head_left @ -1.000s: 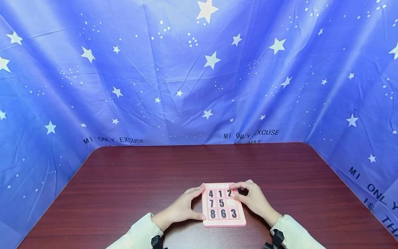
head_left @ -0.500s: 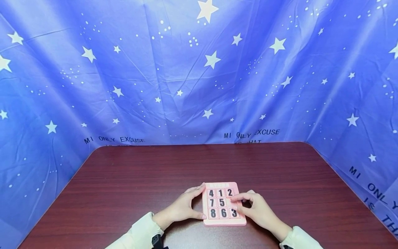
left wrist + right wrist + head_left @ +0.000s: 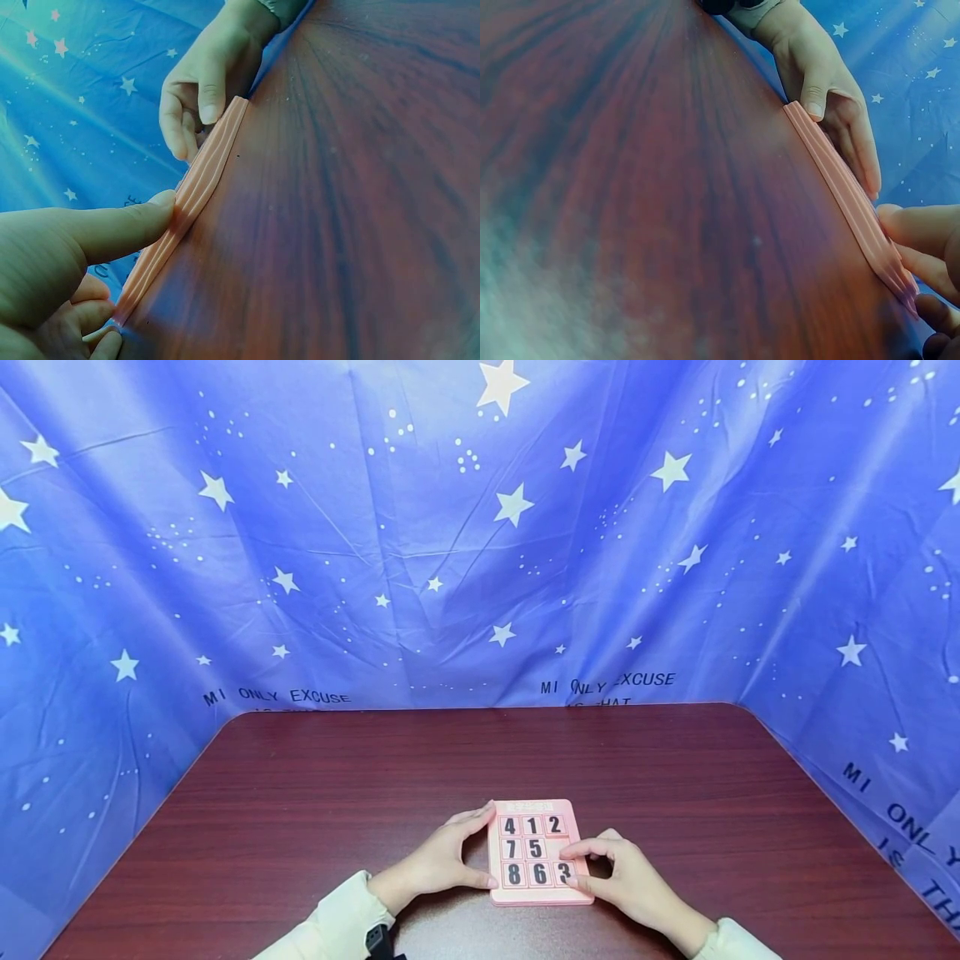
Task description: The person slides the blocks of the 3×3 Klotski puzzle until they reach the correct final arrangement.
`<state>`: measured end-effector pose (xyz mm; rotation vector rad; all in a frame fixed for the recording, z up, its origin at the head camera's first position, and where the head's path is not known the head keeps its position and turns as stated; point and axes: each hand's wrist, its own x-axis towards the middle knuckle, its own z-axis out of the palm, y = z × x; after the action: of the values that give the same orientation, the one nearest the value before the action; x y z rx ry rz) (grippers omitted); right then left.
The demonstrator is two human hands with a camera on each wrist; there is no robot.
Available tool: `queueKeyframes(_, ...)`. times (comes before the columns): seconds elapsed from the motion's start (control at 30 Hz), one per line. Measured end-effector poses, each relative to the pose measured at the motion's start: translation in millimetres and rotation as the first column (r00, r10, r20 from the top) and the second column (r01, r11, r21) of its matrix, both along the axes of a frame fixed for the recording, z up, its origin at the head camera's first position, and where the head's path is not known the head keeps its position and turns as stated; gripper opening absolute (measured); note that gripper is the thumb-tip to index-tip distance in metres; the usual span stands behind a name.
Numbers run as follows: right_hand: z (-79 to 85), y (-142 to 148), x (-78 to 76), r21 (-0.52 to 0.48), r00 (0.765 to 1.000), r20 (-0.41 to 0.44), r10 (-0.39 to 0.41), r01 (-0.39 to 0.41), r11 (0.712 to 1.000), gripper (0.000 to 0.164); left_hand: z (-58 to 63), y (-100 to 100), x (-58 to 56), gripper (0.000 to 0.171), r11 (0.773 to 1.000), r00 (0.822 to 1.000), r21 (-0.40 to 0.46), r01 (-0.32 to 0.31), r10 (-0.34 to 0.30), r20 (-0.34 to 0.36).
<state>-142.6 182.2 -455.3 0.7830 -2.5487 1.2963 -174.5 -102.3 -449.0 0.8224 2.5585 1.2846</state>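
Observation:
A pink number slide puzzle (image 3: pixel 532 898) lies face up on the table, several black-numbered tiles in its frame. Its rows read 4 1 2, then 7 5 with a gap at the right, then 8 6 3. My left hand (image 3: pixel 437 860) grips the puzzle's left side, thumb at the near corner and fingers at the far one. My right hand (image 3: pixel 628 870) reaches over the right side. Its thumb touches the 3 tile (image 3: pixel 564 872), and its index fingertip is at the gap above that tile. In the right wrist view the puzzle's layered pink edge (image 3: pixel 847 199) shows between both hands.
The dark red-brown wooden table (image 3: pixel 360 768) has rounded far corners. Behind and beside it hangs a blue curtain (image 3: pixel 420 527) with white stars and printed lettering. A black strap device (image 3: pixel 381 941) sits at the left sleeve.
My right hand has come down the puzzle's right side, from the 2 tile to the gap and the 3 tile. My left hand stays put, and the numbers keep their order.

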Motion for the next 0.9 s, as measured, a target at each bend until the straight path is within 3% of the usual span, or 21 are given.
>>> queueKeyframes(0.33,-1.3,-0.8,-4.4,-0.001,0.999,-0.048,-0.02,0.02,1.0,0.027,1.4,0.1,0.0,0.094,1.0,1.0,-0.012,0.002,-0.002,-0.009)
queueKeyframes(0.9,-4.9,-5.1,-23.1,0.013,0.997,-0.042,-0.069,0.07,0.997,0.027,2.5,0.5,0.7,0.094,1.0,1.0,0.0,-0.001,0.001,0.013)
